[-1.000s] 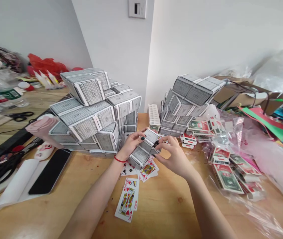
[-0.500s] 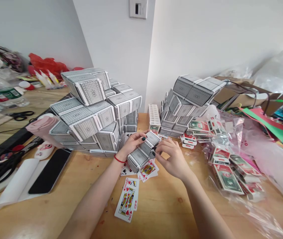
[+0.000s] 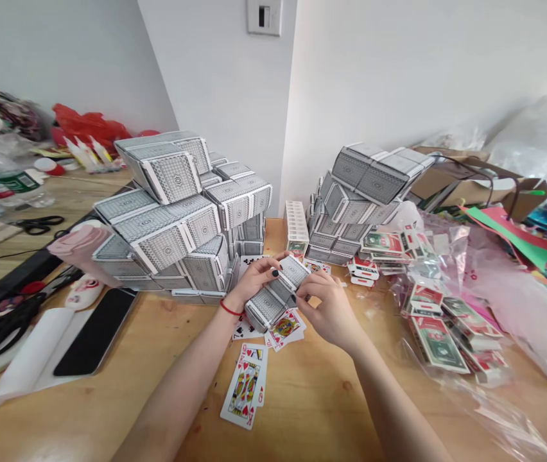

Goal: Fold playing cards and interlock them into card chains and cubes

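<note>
Between my hands is a small block folded from grey-backed playing cards (image 3: 269, 304), tilted just above the table. My left hand (image 3: 253, 281), with a red string on its wrist, grips it from the left and far side. My right hand (image 3: 325, 300) pinches the block's right edge, its fingertips partly hidden. Loose face-up cards lie under and in front of the block, among them a jack (image 3: 284, 327) and a king of hearts (image 3: 243, 390). Behind, to the left, rises a stack of similar card blocks (image 3: 167, 224); a smaller stack (image 3: 364, 176) stands to the right.
A row of card boxes (image 3: 296, 221) stands at the back. Card packs (image 3: 440, 345) and clear plastic wrapping (image 3: 504, 321) lie on the right. A phone (image 3: 95, 332), black-handled scissors (image 3: 11, 327) and a bottle (image 3: 8, 179) are on the left.
My right hand's fingers have shifted slightly along the block's right edge. My left hand keeps its hold. The whole view has drifted a little.
</note>
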Tool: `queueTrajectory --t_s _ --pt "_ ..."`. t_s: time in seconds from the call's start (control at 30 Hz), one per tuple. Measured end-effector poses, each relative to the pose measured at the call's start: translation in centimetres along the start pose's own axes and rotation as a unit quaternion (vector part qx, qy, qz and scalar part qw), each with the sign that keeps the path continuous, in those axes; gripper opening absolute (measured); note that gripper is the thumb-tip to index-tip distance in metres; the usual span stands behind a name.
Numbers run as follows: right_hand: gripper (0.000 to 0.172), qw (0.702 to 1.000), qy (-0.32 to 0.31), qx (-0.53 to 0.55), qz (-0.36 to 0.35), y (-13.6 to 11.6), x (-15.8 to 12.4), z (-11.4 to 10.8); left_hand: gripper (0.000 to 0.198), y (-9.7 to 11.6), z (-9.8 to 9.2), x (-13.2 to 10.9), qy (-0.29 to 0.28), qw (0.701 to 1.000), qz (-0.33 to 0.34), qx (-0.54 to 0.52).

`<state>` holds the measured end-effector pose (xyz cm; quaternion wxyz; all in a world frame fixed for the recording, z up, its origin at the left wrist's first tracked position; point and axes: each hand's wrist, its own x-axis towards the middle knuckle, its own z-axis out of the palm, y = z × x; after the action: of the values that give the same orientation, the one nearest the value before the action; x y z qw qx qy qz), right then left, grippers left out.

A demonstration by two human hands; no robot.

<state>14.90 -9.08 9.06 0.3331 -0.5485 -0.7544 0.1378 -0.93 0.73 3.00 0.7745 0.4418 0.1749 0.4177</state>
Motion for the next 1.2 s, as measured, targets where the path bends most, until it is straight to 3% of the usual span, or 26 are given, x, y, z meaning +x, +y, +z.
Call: queueTrajectory --t_s 0.37,0.77,0.87,1.03,1.2 --pt "0.020 1.000 0.000 0.020 -0.003 0.1 0.1 0.3 0.015 0.1 -0.2 0.0 -0.003 1.000 0.015 0.012" --pt "0.018 1.000 0.019 -0.003 -0.021 0.7 0.2 0.5 0.014 1.3 0.8 0.0 -0.018 0.992 0.053 0.115" --pt "0.017 0.998 0.050 0.018 -0.014 1.1 0.4 0.5 0.014 1.3 1.2 0.2 0.001 0.992 0.053 0.117" --pt "0.006 0.996 0.052 0.067 -0.034 1.0 0.4 -0.4 0.020 0.7 1.5 0.5 0.075 0.997 0.004 0.010" --pt "0.024 0.993 0.029 0.093 -0.065 1.0 0.3 -1.4 0.025 0.3 1.4 0.7 0.115 0.990 -0.056 -0.066"
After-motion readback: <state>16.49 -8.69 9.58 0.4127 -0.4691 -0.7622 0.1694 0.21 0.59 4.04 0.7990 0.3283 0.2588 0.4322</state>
